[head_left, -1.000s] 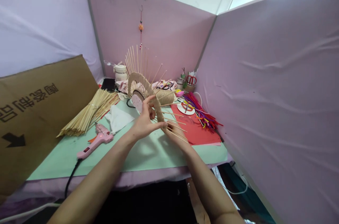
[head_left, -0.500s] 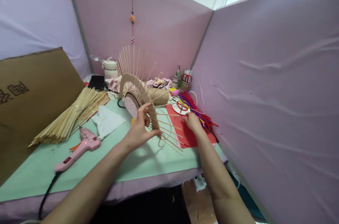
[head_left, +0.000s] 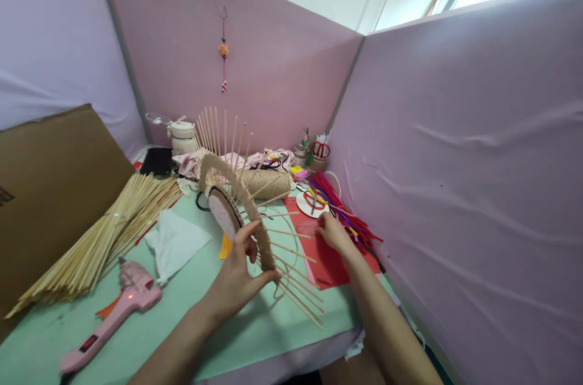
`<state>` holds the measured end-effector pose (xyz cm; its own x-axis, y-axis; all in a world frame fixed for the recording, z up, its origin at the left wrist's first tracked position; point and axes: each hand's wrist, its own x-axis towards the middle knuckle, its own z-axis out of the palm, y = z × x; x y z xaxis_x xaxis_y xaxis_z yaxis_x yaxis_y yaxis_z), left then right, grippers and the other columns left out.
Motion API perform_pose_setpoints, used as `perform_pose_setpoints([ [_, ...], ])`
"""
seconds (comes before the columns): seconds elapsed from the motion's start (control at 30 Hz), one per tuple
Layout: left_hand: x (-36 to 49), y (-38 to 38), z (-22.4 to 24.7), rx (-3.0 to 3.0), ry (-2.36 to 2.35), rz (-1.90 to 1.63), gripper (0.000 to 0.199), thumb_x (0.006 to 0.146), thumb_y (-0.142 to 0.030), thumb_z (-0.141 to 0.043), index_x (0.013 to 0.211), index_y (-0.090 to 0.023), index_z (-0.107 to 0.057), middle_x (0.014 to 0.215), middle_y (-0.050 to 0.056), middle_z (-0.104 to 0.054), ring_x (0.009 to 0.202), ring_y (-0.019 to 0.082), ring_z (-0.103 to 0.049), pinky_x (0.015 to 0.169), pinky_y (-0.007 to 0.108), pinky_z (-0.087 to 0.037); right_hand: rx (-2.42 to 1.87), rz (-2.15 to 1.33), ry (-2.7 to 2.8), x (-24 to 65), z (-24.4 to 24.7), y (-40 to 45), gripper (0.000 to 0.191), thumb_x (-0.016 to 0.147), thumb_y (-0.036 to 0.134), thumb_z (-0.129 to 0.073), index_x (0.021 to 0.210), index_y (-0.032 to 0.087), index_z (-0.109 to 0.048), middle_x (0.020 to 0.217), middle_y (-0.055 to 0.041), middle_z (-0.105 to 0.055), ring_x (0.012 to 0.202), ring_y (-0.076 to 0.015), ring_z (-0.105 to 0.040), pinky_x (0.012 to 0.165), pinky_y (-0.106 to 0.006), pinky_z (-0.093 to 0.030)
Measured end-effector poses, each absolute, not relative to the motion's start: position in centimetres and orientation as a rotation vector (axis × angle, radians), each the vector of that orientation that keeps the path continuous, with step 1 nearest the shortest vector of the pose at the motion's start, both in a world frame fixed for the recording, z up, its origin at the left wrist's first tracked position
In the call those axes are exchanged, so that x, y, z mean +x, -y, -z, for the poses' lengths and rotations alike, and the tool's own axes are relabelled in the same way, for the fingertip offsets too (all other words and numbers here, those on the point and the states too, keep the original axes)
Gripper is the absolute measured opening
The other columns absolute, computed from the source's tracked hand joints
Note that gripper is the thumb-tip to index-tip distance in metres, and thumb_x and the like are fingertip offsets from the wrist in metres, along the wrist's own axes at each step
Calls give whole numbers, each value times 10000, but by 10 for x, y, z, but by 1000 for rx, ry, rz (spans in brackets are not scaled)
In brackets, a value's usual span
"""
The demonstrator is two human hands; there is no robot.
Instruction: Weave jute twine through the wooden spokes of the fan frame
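My left hand (head_left: 239, 272) grips a curved cardboard band (head_left: 248, 203) by its lower end, thumb on one side and fingers on the other. Thin wooden sticks (head_left: 291, 250) fan outward from this band, which stands tilted above the table. Inside the curve sits a round pale-pink disc (head_left: 221, 213) with a dark rim. A thin strand of twine (head_left: 276, 289) loops near the band's lower end. My right hand (head_left: 333, 231) is closed in a pinch just beyond the stick tips, over red sheets (head_left: 328, 263). What its fingertips hold is too fine to make out.
A pink glue gun (head_left: 121, 312) with a lit orange light lies at left, beside a white cloth (head_left: 175, 242) and a bundle of sticks (head_left: 91, 236). Behind are a twine spool (head_left: 268, 183), a white disc with scissors (head_left: 312, 204) and colourful fuzzy stems (head_left: 348, 212).
The view has tilted upward, so the table and both hands appear lower. Left hand still grips the band; right hand stays pinched near the stick tips.
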<state>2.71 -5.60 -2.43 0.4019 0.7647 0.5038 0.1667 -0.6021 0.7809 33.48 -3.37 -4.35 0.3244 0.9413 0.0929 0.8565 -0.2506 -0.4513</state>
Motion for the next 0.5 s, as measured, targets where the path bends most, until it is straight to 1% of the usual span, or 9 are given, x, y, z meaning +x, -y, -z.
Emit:
perform_pose_setpoints([
  [0.07,27,56,27,2041,-772,-1226,844,767,-250,-754,1420,-314,-224,924,-17,-444,732,118,-464,711,301,-466,-2114,-292,1570,337,34,32,168,753,126,-579,913,174,-601,798,-32,-679,735,-158,-625,654,-239,-432],
  [0.13,27,57,30,2062,-754,-1252,828,781,-244,-735,1428,-319,-223,986,4,-459,740,115,-473,718,303,-481,-2064,-239,1485,345,16,23,201,784,162,-555,976,171,-613,848,-47,-700,763,-158,-644,688,-243,-456],
  [0.23,27,56,32,2079,-752,-1257,807,805,-245,-709,1445,-318,-224,1032,23,-482,745,116,-492,728,308,-504,-2059,-115,1304,363,-18,-8,231,778,191,-580,994,154,-649,960,-96,-713,886,-190,-661,783,-273,-478],
  [0.3,26,56,34,2081,-749,-1276,795,811,-252,-703,1451,-321,-236,1023,24,-498,731,118,-506,714,308,-517,-2127,-153,1196,373,-32,-37,242,752,160,-596,985,138,-659,984,-117,-712,933,-213,-661,810,-291,-483],
  [0.33,25,56,35,2081,-750,-1286,790,815,-256,-700,1455,-326,-241,1028,28,-508,726,121,-515,711,313,-525,-2147,-200,1170,377,-35,-52,263,733,134,-604,991,128,-657,963,-120,-714,908,-218,-668,789,-294,-492],
  [0.4,24,55,38,2083,-757,-1297,791,819,-270,-696,1463,-340,-243,1082,52,-527,719,128,-537,721,341,-544,-2160,-346,1163,378,-33,-79,273,683,81,-626,951,113,-660,851,-106,-719,780,-212,-681,698,-283,-507],
  [0.43,23,54,40,2088,-768,-1297,794,820,-280,-695,1468,-349,-242,1128,69,-531,719,132,-549,736,365,-553,-2151,-428,1180,377,-27,-90,240,665,65,-632,898,112,-664,780,-91,-714,706,-201,-677,648,-270,-508],
  [0.5,22,53,44,2101,-790,-1301,796,820,-301,-692,1473,-365,-242,1222,105,-523,714,143,-572,752,406,-568,-2117,-591,1217,370,-13,-105,114,666,63,-628,758,124,-657,659,-62,-687,602,-174,-655,576,-242,-503],
])
